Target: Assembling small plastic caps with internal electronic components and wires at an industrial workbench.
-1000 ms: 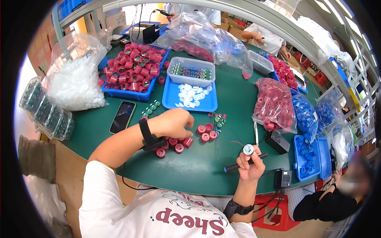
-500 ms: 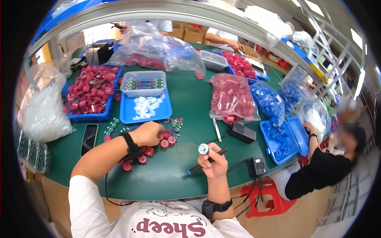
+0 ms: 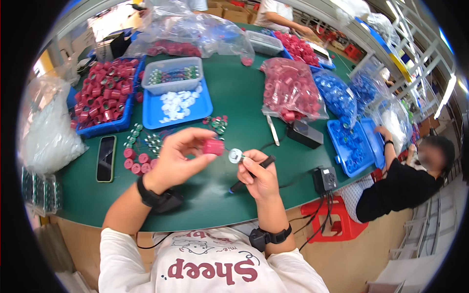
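Between the fingertips and thumb of my left hand [image 3: 176,158] is a small red cylindrical cap [image 3: 213,147], raised above the table. Close to its right side, my right hand [image 3: 261,179] pinches a round white disc [image 3: 235,156] with a metallic-looking centre. The same hand also grips a black pen-shaped tool [image 3: 237,187] with a blue end, lying slantwise across the fingers. Cap and disc are apart. Several red caps [image 3: 145,158] stand on the table left of my left hand, partly hidden by it. Small green circuit pieces [image 3: 133,136] lie just beyond them.
A blue bin of red caps [image 3: 128,117], a phone [image 3: 106,158] and a blue tray of white discs [image 3: 205,110] are on the left. Bagged red caps [image 3: 293,90], a black box [image 3: 305,134] and a blue case [image 3: 349,167] are right. A co-worker [image 3: 398,188] sits at the right.
My left hand has come up from the caps on the table with one red cap in it, toward the right hand. My right hand has shifted slightly left and up with the disc and tool.
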`<state>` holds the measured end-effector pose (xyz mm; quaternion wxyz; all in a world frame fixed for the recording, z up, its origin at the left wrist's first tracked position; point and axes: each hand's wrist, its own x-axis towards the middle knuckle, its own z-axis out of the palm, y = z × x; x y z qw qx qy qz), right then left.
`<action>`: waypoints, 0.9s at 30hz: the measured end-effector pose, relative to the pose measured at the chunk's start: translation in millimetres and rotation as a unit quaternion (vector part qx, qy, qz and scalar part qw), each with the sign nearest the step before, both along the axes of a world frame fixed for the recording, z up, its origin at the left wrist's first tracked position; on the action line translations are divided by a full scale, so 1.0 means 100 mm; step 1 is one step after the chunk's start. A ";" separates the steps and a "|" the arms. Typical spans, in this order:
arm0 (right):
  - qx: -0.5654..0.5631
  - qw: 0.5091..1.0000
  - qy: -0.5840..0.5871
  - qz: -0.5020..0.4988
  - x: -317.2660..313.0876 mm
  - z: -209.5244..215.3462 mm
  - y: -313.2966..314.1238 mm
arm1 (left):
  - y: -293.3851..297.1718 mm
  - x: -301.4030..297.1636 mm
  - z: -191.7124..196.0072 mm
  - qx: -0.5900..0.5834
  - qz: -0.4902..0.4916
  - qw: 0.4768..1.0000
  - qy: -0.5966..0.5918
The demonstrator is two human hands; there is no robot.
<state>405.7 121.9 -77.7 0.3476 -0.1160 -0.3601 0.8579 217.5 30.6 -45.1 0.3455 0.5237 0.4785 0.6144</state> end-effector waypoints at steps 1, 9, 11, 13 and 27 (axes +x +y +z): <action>0.004 1.000 -0.002 -0.004 -0.01 -0.01 -0.02 | 0.00 0.01 -0.04 0.042 0.007 0.998 0.039; 0.006 1.000 -0.018 0.001 -0.06 -0.08 -0.09 | -0.13 0.10 -0.03 0.109 0.048 0.983 0.142; 0.015 1.000 -0.020 0.011 -0.07 -0.10 -0.07 | -0.14 0.10 -0.01 0.114 0.056 0.977 0.173; 0.010 1.000 -0.013 0.014 -0.08 -0.12 -0.06 | -0.15 0.08 0.00 0.115 0.060 0.974 0.183; 0.091 0.994 -0.055 0.004 -0.12 -0.04 -0.14 | -0.17 0.09 -0.08 0.044 -0.007 0.998 0.053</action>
